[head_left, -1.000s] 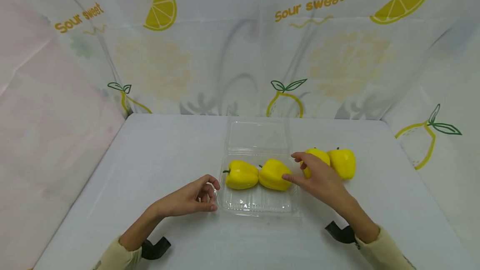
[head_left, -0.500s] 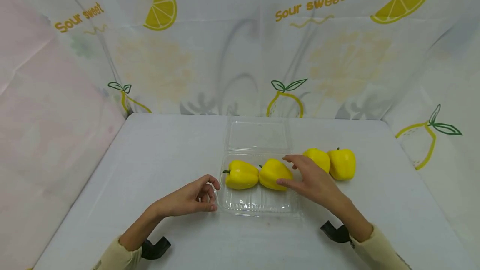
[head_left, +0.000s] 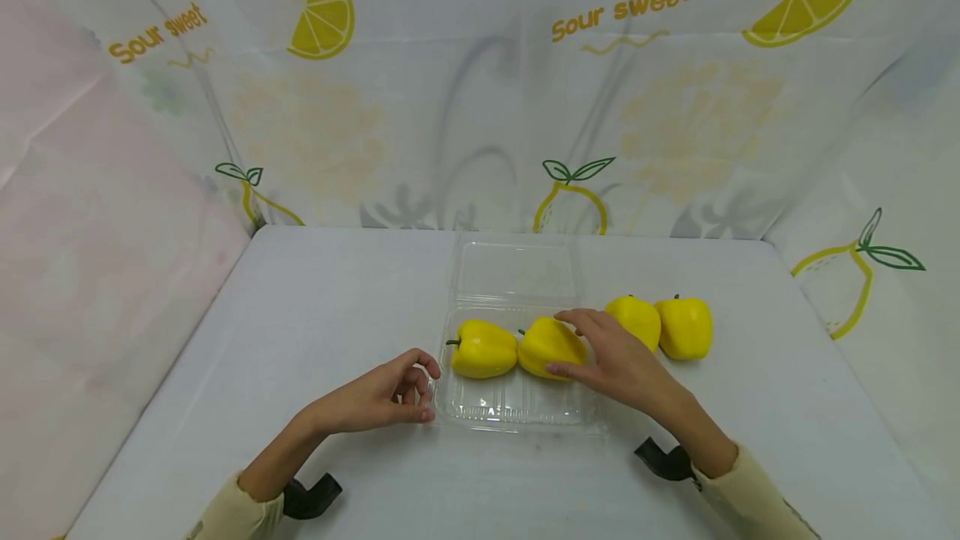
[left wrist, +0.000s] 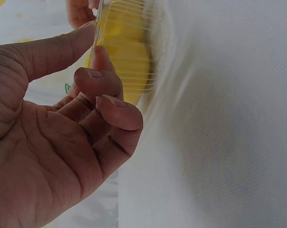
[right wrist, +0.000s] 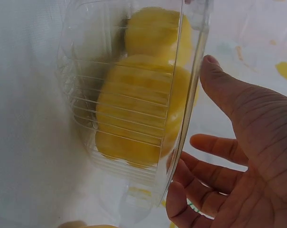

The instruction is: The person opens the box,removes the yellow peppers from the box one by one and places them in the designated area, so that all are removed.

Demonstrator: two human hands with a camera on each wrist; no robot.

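Note:
A clear plastic clamshell box [head_left: 502, 417] lies unfolded on the table, its lid [head_left: 517, 269] tipped back. Two yellow bell peppers sit in its base: the left pepper [head_left: 480, 350] and the right pepper [head_left: 542, 347], side by side. My left hand [head_left: 382, 397] holds the box's left rim, thumb and curled fingers at the edge in the left wrist view. My right hand [head_left: 618, 361] hovers over the box's right side, thumb and fingers spread about the right pepper. In the right wrist view its fingers [right wrist: 219, 147] are loosely bent beside the rim; contact with the pepper is hidden.
Two more yellow bell peppers, a nearer-in pepper [head_left: 633, 319] and an outer pepper [head_left: 686, 329], stand on the white table [head_left: 360, 290] right of the box. A printed cloth [head_left: 420, 107] hangs behind the table. Black wrist mounts sit below both forearms.
My right hand has moved left over the right-hand pepper in the box, uncovering more of the peppers on the table. The left hand and the box have stayed put.

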